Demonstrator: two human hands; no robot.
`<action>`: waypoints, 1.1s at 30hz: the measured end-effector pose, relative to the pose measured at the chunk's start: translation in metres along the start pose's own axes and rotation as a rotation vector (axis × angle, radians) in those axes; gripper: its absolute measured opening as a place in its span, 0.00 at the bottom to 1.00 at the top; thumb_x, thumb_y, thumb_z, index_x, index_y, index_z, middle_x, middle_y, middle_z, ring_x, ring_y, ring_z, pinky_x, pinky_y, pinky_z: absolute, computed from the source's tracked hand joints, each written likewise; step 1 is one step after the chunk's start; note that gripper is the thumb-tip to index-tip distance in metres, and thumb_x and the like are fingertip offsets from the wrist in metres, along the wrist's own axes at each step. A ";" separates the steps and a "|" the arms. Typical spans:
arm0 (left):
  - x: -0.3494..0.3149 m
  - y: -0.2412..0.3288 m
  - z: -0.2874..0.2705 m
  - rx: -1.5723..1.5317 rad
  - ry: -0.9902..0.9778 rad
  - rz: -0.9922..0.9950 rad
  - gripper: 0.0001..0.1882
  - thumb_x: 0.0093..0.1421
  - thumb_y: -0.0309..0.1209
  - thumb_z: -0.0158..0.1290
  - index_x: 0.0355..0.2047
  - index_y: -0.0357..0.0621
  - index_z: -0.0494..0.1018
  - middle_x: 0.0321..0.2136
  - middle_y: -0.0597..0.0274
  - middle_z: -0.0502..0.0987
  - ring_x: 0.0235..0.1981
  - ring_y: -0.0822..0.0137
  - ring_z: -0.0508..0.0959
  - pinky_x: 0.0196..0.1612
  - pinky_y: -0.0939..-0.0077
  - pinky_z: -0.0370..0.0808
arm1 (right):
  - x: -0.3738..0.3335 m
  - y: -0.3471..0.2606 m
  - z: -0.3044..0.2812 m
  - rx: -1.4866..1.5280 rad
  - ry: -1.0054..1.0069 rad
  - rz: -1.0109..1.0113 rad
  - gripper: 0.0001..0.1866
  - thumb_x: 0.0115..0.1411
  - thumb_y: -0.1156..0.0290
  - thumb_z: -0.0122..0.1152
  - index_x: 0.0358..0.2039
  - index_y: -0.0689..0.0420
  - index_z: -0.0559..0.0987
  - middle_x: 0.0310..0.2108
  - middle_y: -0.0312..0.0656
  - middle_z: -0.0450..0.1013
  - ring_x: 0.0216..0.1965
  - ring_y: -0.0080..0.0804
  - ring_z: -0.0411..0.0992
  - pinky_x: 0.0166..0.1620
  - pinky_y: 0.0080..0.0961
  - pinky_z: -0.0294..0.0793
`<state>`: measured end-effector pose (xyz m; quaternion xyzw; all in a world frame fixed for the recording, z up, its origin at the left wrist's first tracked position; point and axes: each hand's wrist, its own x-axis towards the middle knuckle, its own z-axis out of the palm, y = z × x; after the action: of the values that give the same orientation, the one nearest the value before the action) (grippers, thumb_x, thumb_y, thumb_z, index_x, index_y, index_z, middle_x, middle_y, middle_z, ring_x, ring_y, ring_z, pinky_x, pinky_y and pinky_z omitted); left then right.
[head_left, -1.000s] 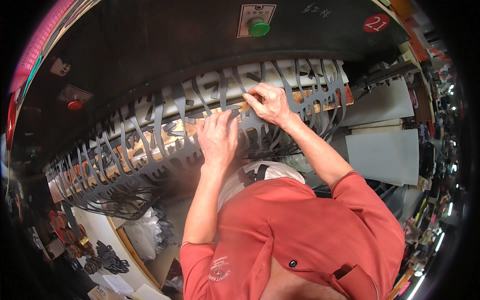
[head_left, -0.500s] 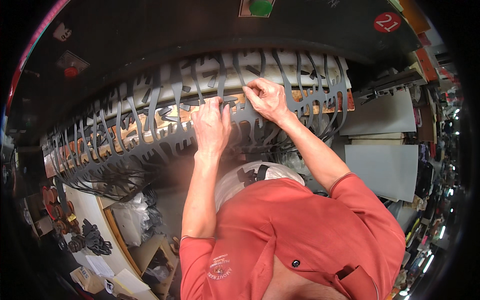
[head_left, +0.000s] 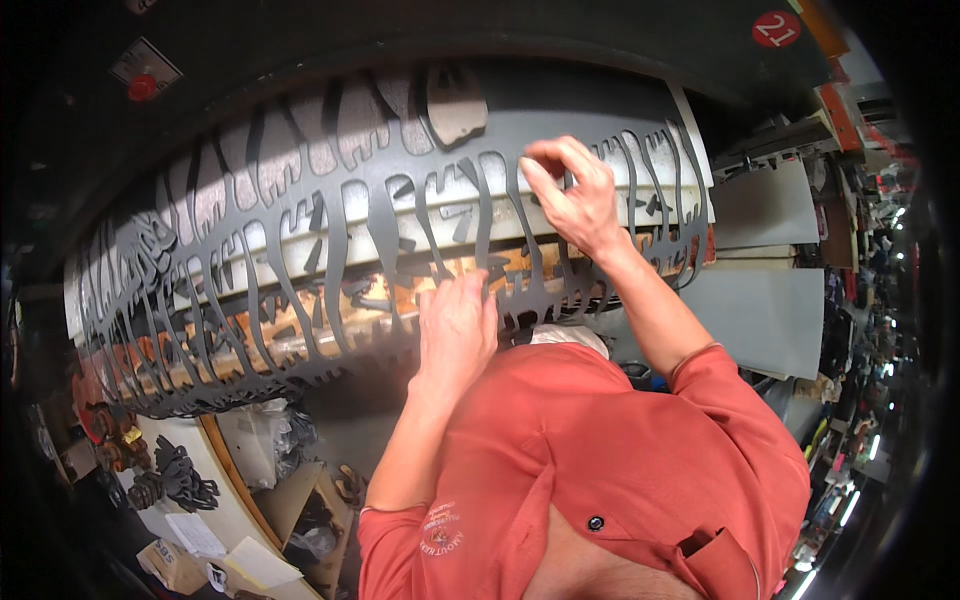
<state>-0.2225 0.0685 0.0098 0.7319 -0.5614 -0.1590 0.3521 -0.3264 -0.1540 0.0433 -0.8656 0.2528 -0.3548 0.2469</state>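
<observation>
A dark grey sheet (head_left: 385, 230) with rows of shaped cut-outs lies across the white bed (head_left: 458, 222) in front of me, and its near edge hangs over toward my body. My left hand (head_left: 455, 325) is closed at the near part of the sheet, its fingertips on one narrow strip. Farther right and farther away, my right hand (head_left: 580, 195) is bent over the sheet with thumb and forefinger drawn together. Whatever they pinch, if anything, is too small to make out. A pale, rounded block (head_left: 457, 108) rests on the uncut far part of the sheet.
Small dark offcuts lie on the bed and on a wooden ledge (head_left: 365, 290). A dark machine beam (head_left: 480, 30) spans the far side. Grey sheets (head_left: 765, 320) stand at right. Dark cut pieces (head_left: 185, 478) sit on a side table (head_left: 190, 440) at lower left.
The sheet has come nearer to me, baring another row of cut-outs, uncut material and the pale block. My left hand has moved nearer and right; the right hand has shifted right.
</observation>
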 end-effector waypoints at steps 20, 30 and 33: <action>0.179 -0.090 -0.025 0.128 0.318 0.243 0.19 0.65 0.23 0.57 0.57 0.36 0.78 0.55 0.43 0.82 0.62 0.45 0.78 0.66 0.47 0.70 | 0.113 0.032 0.043 0.856 -0.065 0.624 0.25 0.59 0.72 0.68 0.57 0.65 0.80 0.60 0.50 0.76 0.57 0.40 0.79 0.63 0.31 0.77; 0.183 -0.049 -0.037 0.077 0.215 0.139 0.30 0.67 0.40 0.62 0.63 0.30 0.73 0.60 0.40 0.78 0.70 0.43 0.70 0.74 0.45 0.60 | 0.111 0.014 0.004 1.267 0.276 0.913 0.25 0.65 0.70 0.58 0.60 0.70 0.74 0.54 0.53 0.77 0.51 0.43 0.80 0.59 0.47 0.82; 0.180 -0.013 -0.020 -0.402 0.119 0.119 0.52 0.63 0.50 0.66 0.74 0.29 0.55 0.74 0.29 0.56 0.77 0.38 0.55 0.76 0.53 0.57 | 0.090 -0.008 0.016 1.282 0.310 0.913 0.28 0.64 0.68 0.61 0.63 0.67 0.74 0.54 0.50 0.78 0.50 0.38 0.80 0.58 0.37 0.81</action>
<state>-0.1436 -0.0917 0.0443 0.6205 -0.5389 -0.2034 0.5322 -0.2567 -0.1996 0.0827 -0.3073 0.3603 -0.4110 0.7790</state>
